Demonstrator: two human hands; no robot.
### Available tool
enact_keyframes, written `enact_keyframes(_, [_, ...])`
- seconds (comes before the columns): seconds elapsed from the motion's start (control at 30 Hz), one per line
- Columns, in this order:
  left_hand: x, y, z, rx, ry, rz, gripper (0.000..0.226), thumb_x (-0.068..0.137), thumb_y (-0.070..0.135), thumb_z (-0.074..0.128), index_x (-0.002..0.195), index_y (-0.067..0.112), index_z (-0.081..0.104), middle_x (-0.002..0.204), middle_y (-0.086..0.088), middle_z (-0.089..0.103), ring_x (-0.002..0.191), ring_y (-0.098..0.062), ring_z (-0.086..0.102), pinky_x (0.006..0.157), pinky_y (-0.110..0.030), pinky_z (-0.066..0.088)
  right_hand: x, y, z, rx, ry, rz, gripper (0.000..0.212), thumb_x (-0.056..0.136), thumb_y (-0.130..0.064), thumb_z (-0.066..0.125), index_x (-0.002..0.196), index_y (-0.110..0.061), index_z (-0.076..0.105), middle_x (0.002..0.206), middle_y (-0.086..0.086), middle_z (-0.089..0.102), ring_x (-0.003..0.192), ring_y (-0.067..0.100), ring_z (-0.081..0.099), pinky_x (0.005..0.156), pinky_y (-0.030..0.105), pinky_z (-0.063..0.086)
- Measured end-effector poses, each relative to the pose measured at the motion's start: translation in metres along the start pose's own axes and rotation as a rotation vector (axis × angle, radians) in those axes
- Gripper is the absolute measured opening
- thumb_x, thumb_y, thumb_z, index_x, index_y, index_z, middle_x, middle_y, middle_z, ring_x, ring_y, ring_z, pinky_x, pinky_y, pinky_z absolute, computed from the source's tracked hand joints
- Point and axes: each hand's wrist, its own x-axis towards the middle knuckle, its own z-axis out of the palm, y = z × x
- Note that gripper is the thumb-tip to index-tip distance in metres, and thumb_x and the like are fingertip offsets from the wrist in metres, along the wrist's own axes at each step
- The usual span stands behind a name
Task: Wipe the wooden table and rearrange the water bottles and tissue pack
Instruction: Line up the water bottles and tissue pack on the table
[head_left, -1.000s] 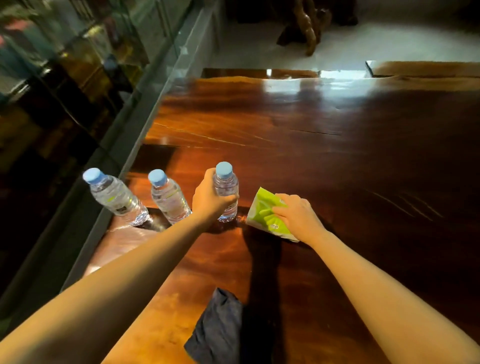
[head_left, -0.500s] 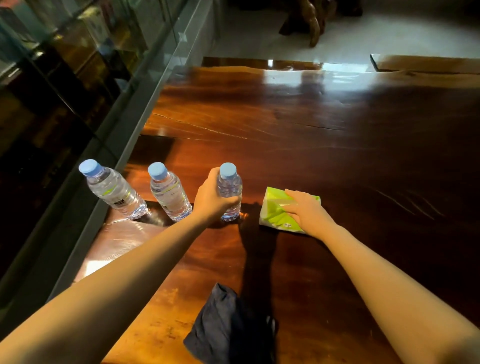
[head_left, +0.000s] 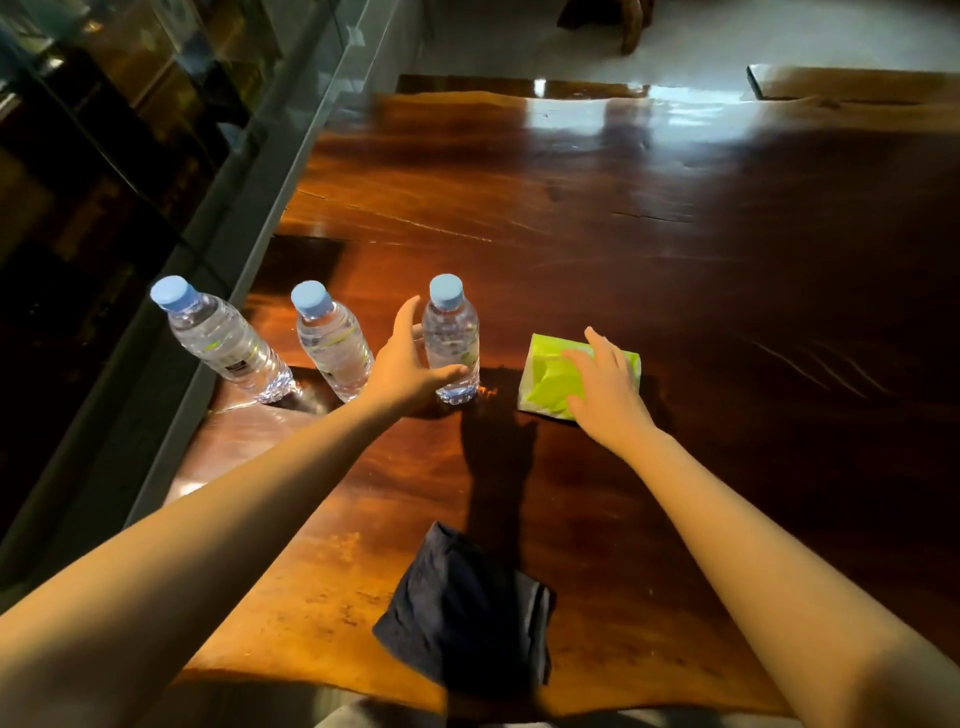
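Three clear water bottles with blue caps stand in a row near the left edge of the dark wooden table (head_left: 597, 249): the left bottle (head_left: 223, 343), the middle bottle (head_left: 332, 345) and the right bottle (head_left: 451, 343). My left hand (head_left: 405, 364) is open right beside the right bottle, fingers spread, thumb just in front of its base. A green tissue pack (head_left: 550, 376) lies flat to the right of the bottles. My right hand (head_left: 605, 389) hovers open over the pack, fingers apart. A dark cloth (head_left: 462, 608) lies crumpled near the front edge.
A glass wall with a grey metal frame (head_left: 244, 218) runs along the table's left side. A pale floor (head_left: 727, 41) and a wooden furniture leg lie beyond the far edge. Another wooden slab (head_left: 857, 83) sits at the far right.
My left hand has let go of the right bottle and opened. My right hand has released the tissue pack, which now lies flat on the table.
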Motion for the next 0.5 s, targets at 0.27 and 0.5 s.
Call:
enact_keyframes(0.27, [-0.139,-0.066,0.014,0.443,-0.096,0.594,0.018,0.082,0.012,0.055,0.095,0.008,0.066,0.095,-0.008,0.067,0.094,-0.018,0.053,0.083,-0.027,0.043,-0.142,-0.063,0.055,0.062,-0.099,-0.227,0.036,0.084,-0.021,0.057,0.120,-0.018,0.054,0.128,0.002,0.048,0.119,0.026,0.041,0.101,0.037,0.035])
enact_keyframes(0.5, [-0.175,-0.113,0.033,0.953,-0.745,0.383,0.088,0.085,0.051,0.053,0.150,0.024,0.001,0.159,0.004,-0.008,0.147,-0.016,-0.007,0.118,-0.034,-0.008,-0.184,-0.077,0.101,-0.234,-0.464,-0.156,0.064,0.088,-0.040,0.056,0.139,-0.014,0.028,0.141,0.009,0.033,0.129,0.029,0.031,0.106,0.039,0.032])
